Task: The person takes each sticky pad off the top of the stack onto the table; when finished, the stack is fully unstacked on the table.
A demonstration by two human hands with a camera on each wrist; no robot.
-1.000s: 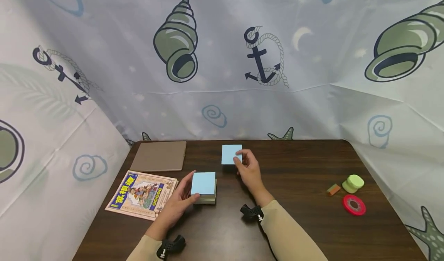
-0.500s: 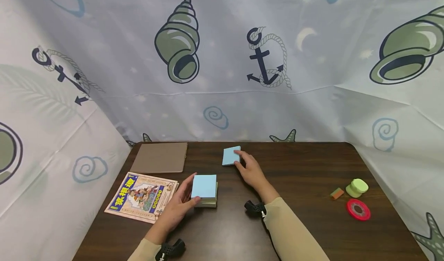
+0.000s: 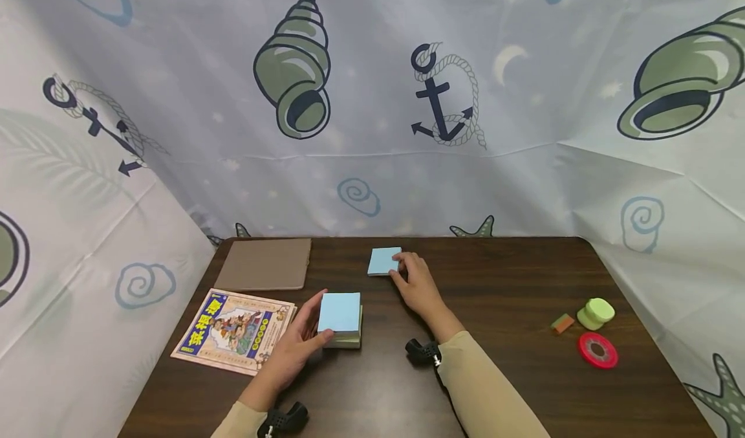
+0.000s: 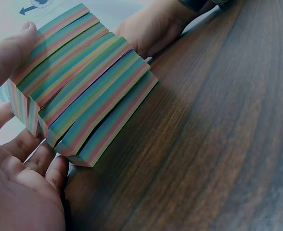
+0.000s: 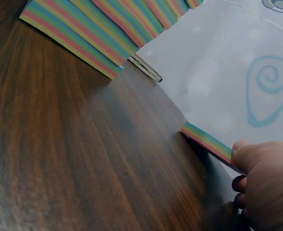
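A thick pad of paper [image 3: 340, 317] with a light blue top and rainbow-striped edges [image 4: 83, 103] sits on the dark wooden table [image 3: 500, 283]. My left hand [image 3: 297, 347] grips it, with the thumb [image 4: 9, 53] along one side and the fingers [image 4: 33, 156] along the other. Farther back lies a thin blue slice of the pad [image 3: 383, 261], whose striped edge [image 5: 206, 141] shows in the right wrist view. My right hand [image 3: 414, 284] pinches its right edge, thumb [image 5: 257, 166] on top, holding it low over the table.
A comic magazine [image 3: 235, 328] lies left of the pad, with a brown notebook [image 3: 264, 264] behind it. At the right are a green lidded tub [image 3: 595, 312], a small orange block [image 3: 561, 323] and a red tape ring [image 3: 597, 349]. Printed curtains surround the table.
My right hand has lowered the thin blue slice from tilted up toward me to nearly flat on the table. The left hand has stayed on the thick pad.
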